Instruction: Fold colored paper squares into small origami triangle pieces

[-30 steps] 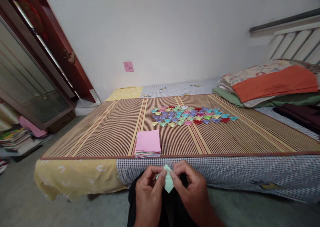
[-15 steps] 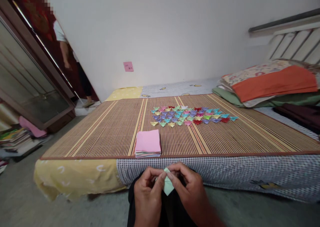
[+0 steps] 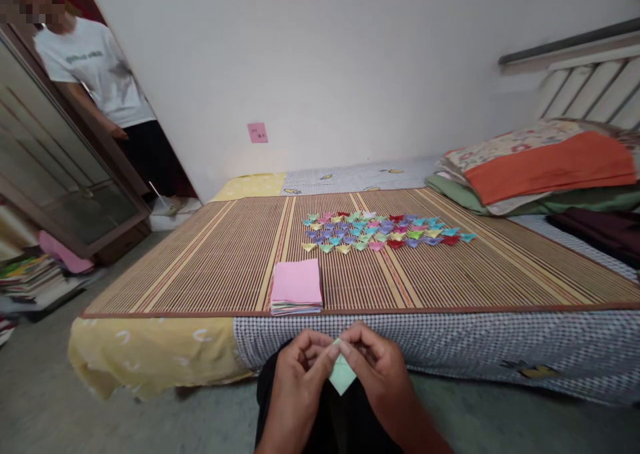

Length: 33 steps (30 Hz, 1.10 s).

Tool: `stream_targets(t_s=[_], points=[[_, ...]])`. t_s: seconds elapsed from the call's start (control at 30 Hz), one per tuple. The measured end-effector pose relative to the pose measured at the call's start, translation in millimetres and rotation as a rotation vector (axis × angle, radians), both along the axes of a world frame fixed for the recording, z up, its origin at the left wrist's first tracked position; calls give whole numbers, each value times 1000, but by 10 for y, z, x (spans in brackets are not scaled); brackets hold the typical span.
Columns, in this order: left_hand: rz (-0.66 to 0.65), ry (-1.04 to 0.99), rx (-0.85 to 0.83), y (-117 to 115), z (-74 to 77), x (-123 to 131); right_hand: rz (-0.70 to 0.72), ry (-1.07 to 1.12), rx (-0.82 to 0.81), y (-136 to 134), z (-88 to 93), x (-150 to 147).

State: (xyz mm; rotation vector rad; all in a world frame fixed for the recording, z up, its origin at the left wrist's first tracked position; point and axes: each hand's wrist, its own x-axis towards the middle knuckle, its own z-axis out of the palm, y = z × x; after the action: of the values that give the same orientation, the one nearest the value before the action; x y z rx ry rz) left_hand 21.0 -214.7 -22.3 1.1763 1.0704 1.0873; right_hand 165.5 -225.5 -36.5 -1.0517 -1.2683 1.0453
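Note:
A small folded piece of light green paper [image 3: 343, 377] is pinched between my two hands, its lower corner pointing down over my lap. My left hand [image 3: 303, 374] grips its upper left edge between thumb and fingers. On the upper right edge, my right hand [image 3: 375, 372] pinches it the same way, the two thumbs almost touching near the top corner. Ahead of my hands lies a stack of square paper [image 3: 297, 286] with a pink sheet on top. Beyond it, several small folded paper pieces [image 3: 378, 246] in many colours are lined up in rows.
A striped mat [image 3: 200, 261] covers the bed. Folded bedding [image 3: 545, 164] is piled at the right, by a white headboard [image 3: 595, 87]. A pink note [image 3: 257, 133] is on the wall. A person in a white shirt [image 3: 103, 74] stands in the doorway at the left.
My hands and the green paper have shifted slightly right. More of the green paper shows below my thumbs. The person in the doorway has come further into view.

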Motion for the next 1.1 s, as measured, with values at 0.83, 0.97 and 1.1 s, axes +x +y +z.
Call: stream_targets(t_s=[0.83,0.97,1.1], points=[[103,-91,63,77,-78,34,160,-18,-74,151,116,115],[60,-107,32,119,-14,29,139,27,-97,173,166,121],[25,-133,-38,144,-10,-43,176,46,-106,176,175,168]])
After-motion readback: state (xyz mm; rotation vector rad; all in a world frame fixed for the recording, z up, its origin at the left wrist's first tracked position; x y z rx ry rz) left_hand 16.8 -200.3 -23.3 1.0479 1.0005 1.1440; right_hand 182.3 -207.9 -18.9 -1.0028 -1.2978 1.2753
